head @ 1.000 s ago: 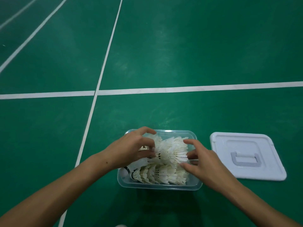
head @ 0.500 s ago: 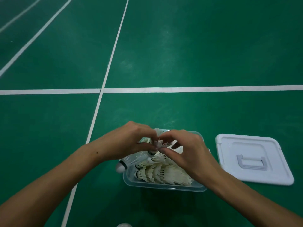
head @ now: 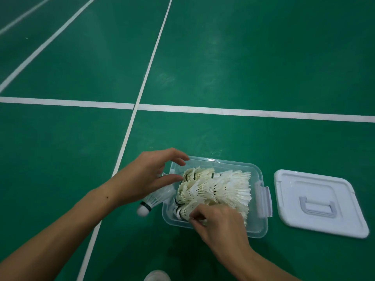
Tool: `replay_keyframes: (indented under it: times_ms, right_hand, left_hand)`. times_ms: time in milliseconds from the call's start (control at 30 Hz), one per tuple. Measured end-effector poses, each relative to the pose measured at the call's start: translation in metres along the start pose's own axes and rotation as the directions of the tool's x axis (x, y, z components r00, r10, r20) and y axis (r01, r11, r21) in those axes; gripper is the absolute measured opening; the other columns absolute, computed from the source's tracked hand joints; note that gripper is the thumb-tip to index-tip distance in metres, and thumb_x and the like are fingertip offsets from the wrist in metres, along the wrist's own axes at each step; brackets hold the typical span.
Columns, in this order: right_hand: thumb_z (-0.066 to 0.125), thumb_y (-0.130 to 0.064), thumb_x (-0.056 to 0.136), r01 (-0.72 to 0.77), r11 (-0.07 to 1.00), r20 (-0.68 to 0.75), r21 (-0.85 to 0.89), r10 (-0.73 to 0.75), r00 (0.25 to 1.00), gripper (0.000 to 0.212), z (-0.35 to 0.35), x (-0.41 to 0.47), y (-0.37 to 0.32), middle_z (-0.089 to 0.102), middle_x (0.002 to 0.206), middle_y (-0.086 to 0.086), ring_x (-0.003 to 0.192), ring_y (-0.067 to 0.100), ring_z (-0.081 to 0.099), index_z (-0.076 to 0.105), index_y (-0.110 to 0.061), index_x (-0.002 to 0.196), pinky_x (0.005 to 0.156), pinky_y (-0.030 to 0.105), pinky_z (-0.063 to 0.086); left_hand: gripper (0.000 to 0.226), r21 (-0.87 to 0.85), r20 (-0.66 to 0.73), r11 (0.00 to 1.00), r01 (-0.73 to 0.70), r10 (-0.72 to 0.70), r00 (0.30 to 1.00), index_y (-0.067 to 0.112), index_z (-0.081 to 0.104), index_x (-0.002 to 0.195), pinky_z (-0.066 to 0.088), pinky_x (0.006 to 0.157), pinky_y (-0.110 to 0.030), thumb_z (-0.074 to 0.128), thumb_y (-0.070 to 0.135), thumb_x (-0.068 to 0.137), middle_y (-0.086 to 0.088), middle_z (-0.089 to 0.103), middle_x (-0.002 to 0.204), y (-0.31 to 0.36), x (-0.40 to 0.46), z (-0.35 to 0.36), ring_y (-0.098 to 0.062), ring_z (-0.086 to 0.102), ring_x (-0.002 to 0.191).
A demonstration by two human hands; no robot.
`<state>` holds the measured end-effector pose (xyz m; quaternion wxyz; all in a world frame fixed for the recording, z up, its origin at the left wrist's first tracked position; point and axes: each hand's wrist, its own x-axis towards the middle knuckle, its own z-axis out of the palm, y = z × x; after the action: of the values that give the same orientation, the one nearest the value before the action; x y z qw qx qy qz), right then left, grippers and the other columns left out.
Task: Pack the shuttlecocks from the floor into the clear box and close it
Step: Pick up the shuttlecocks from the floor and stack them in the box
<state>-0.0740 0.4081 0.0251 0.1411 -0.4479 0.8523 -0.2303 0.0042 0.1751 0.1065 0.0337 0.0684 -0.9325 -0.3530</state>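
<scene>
The clear box [head: 261, 201] stands open on the green floor, filled with several white shuttlecocks [head: 227, 187] lying in rows, feathers to the right. One shuttlecock [head: 151, 202] pokes out past the box's left wall, cork down-left. My left hand [head: 146, 177] hovers at the box's far left corner with its fingers spread and loosely bent, thumb near the nearest corks. My right hand [head: 219, 226] reaches into the near side and pinches the feathers of a front-row shuttlecock. The white lid [head: 318, 201] with its grey handle lies flat to the right of the box.
White court lines [head: 142, 94] cross the green floor beyond and to the left of the box. A pale rounded thing [head: 157, 276], perhaps a shoe tip, shows at the bottom edge.
My hands have parted from the middle of the pile. The left one moved out to the box's left corner and the right one dropped to the near row.
</scene>
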Motion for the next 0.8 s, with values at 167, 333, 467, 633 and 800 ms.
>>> replay_keyframes:
  times_ms: [167,333,467,633,800]
  right_hand:
    - [0.081,-0.039,0.09,-0.074,0.968,0.129,0.24,0.044,0.991,0.013,0.005,0.02,-0.003,0.079,0.09,-0.02,0.08,-0.003,0.07,0.082,-0.031,0.1,0.077,0.019,0.059]
    - [0.082,-0.04,0.089,-0.128,0.931,0.207,0.341,0.058,0.977,0.017,0.003,0.028,0.001,0.078,0.088,-0.018,0.08,-0.002,0.07,0.082,-0.027,0.099,0.077,0.017,0.056]
    - [0.086,-0.034,0.086,-0.192,0.854,0.258,0.484,0.071,0.964,0.022,-0.005,0.024,0.008,0.079,0.095,-0.014,0.088,-0.004,0.073,0.081,-0.023,0.104,0.085,0.015,0.057]
    - [0.088,-0.039,0.083,-0.236,0.806,0.247,0.543,0.115,0.962,0.033,-0.025,0.016,0.015,0.078,0.104,-0.018,0.099,-0.005,0.071,0.077,-0.027,0.112,0.091,0.023,0.06]
    - [0.086,-0.034,0.085,-0.133,0.761,0.083,0.635,0.104,0.991,0.042,-0.06,0.016,0.019,0.074,0.115,-0.021,0.109,-0.002,0.069,0.071,-0.032,0.124,0.089,0.02,0.06]
  left_hand:
    - [0.037,-0.022,-0.006,1.0,-0.019,0.019,1.0,0.015,0.067,0.127,0.036,0.065,0.002,0.079,0.02,0.092,0.011,0.073,0.115,0.001,-0.001,0.007,0.03,0.048,0.072]
    - [0.031,-0.033,0.003,0.999,-0.035,0.035,0.999,0.02,0.067,0.124,0.037,0.061,-0.003,0.077,0.023,0.094,0.021,0.07,0.108,-0.006,-0.001,0.022,0.015,0.053,0.068]
    - [0.034,-0.097,0.025,0.995,-0.031,0.034,0.999,0.026,0.062,0.13,0.036,0.06,-0.007,0.072,0.029,0.098,0.018,0.068,0.111,-0.011,0.004,0.04,-0.001,0.046,0.057]
    - [0.043,-0.137,0.011,0.99,-0.038,0.04,0.999,0.029,0.055,0.139,0.036,0.061,-0.009,0.06,0.043,0.099,0.016,0.06,0.108,-0.004,0.018,0.052,-0.003,0.043,0.057]
    - [0.053,-0.15,-0.004,0.986,-0.066,0.066,0.998,0.032,0.045,0.147,0.041,0.055,-0.018,0.056,0.049,0.099,0.016,0.056,0.107,0.005,0.038,0.051,-0.008,0.044,0.053]
